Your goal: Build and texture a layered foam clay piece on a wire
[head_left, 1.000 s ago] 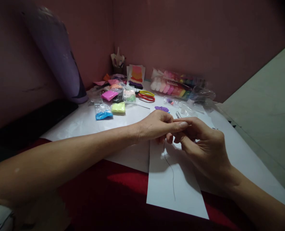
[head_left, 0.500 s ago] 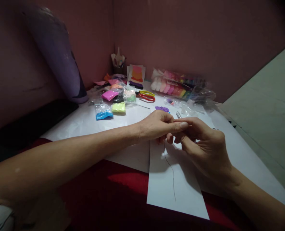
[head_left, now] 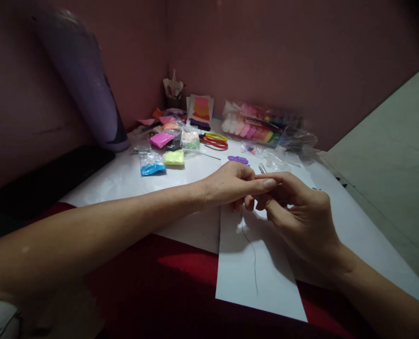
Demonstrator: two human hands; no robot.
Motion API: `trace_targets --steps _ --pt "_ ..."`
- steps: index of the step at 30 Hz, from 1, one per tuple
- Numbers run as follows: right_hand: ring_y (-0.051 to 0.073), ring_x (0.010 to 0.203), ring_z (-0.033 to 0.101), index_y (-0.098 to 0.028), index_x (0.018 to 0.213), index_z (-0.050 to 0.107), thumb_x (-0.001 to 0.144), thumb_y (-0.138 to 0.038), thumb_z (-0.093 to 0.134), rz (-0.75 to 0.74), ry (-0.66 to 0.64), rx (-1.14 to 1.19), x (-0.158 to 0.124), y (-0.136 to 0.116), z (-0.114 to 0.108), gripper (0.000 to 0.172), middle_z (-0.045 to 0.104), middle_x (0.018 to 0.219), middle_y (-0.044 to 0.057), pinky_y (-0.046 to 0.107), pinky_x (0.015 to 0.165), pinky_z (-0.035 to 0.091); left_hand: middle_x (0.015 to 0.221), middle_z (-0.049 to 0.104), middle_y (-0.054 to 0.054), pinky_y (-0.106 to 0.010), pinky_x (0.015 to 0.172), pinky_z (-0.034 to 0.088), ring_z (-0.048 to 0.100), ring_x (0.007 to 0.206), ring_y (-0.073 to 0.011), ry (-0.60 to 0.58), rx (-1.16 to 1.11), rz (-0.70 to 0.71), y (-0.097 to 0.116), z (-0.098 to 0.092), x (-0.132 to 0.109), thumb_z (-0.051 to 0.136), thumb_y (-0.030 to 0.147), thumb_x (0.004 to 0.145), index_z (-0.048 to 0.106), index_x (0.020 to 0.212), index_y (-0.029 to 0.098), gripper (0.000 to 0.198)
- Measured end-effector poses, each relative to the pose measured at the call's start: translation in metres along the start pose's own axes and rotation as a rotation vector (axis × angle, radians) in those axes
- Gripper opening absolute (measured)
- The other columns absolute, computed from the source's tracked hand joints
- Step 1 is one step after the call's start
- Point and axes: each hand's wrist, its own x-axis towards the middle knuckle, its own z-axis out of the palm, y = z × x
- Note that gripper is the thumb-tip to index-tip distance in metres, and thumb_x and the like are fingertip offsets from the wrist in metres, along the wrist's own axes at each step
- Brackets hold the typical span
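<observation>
My left hand and my right hand meet over a white sheet of paper, fingertips touching. Both have thumb and fingers pinched closed; whatever lies between them is hidden. A thin dark wavy line runs down the sheet below my fingers; I cannot tell whether it is drawn or a thread. Just beyond my left hand is a purple textured patch, with a bit of blue by it. The end of a silvery ridged object shows behind my fingers.
Behind to the left lie clay-like packets, including blue, yellow and pink. Scissors, a colourful picture card, a bag of coloured pieces and a pen cup stand farther back. A purple cylinder leans left.
</observation>
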Motion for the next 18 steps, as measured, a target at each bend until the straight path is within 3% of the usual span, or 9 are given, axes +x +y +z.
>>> trace_targets --steps 18 --pt "0.013 0.062 0.065 -0.021 0.098 0.062 0.084 -0.005 0.055 -0.001 0.001 -0.032 -0.0001 -0.0001 -0.0008 0.023 0.068 0.07 -0.003 0.028 0.062 0.053 0.053 0.055 0.002 -0.019 0.043 0.037 0.047 0.044 -0.0067 -0.015 -0.02 -0.022 -0.0012 -0.0004 0.0004 0.062 0.061 0.077 0.055 0.066 0.015 0.048"
